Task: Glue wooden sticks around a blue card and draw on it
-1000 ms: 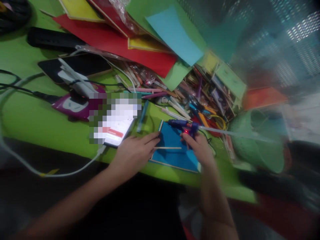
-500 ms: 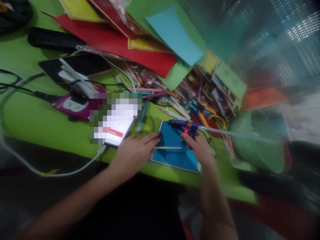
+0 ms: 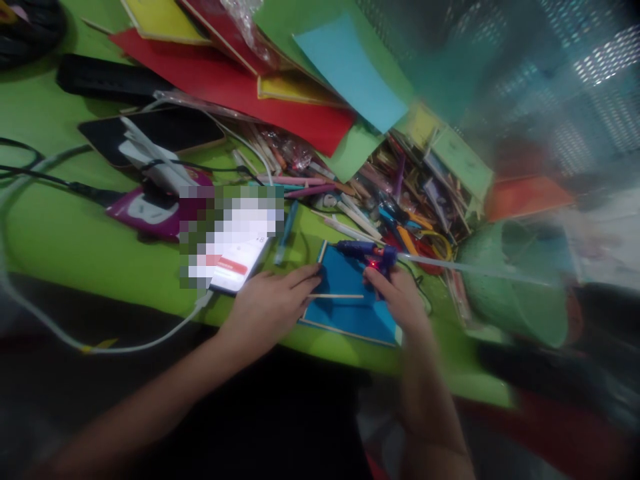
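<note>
A blue square card (image 3: 345, 303) lies at the near edge of the green table (image 3: 75, 247). A thin wooden stick (image 3: 336, 295) lies across it. My left hand (image 3: 270, 303) pinches the stick's left end, fingers closed and resting on the card's left edge. My right hand (image 3: 397, 297) is closed round the handle of a blue glue gun (image 3: 365, 252) with a red light, its nozzle pointing left over the card's top edge, and touches the stick's right end.
A phone (image 3: 233, 257) with a lit screen lies left of my left hand, white cable attached. Pens, scissors and sticks are heaped behind the card. Coloured paper sheets (image 3: 345, 63) cover the back. A green mesh basket (image 3: 515, 287) stands at right.
</note>
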`<state>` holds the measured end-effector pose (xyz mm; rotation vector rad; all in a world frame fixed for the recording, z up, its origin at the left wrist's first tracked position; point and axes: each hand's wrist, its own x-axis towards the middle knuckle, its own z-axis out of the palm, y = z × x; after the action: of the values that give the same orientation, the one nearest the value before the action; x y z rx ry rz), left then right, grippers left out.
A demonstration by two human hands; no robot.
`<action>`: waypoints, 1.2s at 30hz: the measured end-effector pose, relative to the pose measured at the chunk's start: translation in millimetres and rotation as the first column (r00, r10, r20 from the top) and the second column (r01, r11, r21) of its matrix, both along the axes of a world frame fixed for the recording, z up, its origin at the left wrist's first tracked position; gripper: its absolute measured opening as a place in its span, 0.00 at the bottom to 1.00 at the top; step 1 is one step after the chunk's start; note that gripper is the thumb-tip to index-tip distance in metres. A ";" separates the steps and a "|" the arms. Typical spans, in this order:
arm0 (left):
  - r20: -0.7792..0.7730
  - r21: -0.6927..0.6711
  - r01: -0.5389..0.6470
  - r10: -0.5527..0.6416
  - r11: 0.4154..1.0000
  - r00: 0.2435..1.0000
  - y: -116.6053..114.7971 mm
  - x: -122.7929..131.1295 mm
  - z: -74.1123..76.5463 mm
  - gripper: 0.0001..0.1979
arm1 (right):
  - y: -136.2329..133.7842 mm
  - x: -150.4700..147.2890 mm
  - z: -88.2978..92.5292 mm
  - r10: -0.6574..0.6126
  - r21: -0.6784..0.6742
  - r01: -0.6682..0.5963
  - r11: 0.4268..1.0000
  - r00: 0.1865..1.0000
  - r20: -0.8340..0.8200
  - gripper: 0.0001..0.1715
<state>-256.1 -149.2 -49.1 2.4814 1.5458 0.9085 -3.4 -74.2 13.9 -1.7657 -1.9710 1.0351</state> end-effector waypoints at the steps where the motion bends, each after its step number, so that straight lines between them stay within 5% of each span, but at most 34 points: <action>1: 0.003 0.002 0.003 -0.003 1.000 1.000 0.1 0.0 -0.4 0.15 | -0.1 -0.2 0.5 -0.003 0.002 0.003 1.000 1.000 -0.004 0.29; 24: -0.017 -0.015 -0.006 0.006 1.000 1.000 -0.4 -0.7 -1.7 0.15 | -0.7 -2.0 2.9 0.042 0.062 -0.047 0.997 0.996 0.077 0.27; 36: -0.004 -0.039 0.012 -0.012 0.999 1.000 -0.2 -2.1 -2.8 0.16 | -4.1 6.3 1.9 -0.042 0.007 0.042 0.999 0.999 0.031 0.26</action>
<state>-258.2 -149.3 -51.9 2.4645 1.5334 0.8645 2.9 -78.3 15.8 -1.8223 -1.9445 0.9923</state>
